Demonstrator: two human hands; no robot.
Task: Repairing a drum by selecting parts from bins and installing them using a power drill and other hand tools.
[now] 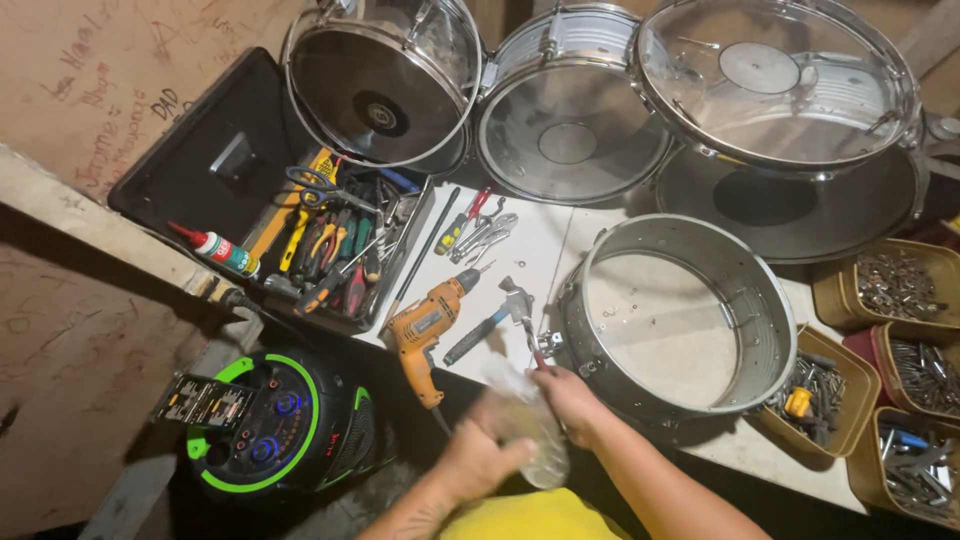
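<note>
My left hand (478, 455) and my right hand (568, 398) meet at the table's near edge, both closed around a crumpled clear plastic bag (530, 425). My right hand also grips a thin red-handled tool (533, 345) that points up toward the lug of a bare metal drum shell (680, 320) lying open side up on the white table (540, 250). An orange power drill (425, 325) lies just left of my hands, beside a blue-handled wrench (490, 322).
An open black toolbox (200, 160) holds pliers and screwdrivers, with a glue bottle (215, 248) on its edge. Three drums (570, 110) stand at the back. Brown trays of screws and parts (895, 285) line the right side. A black and green speaker (275, 425) sits below left.
</note>
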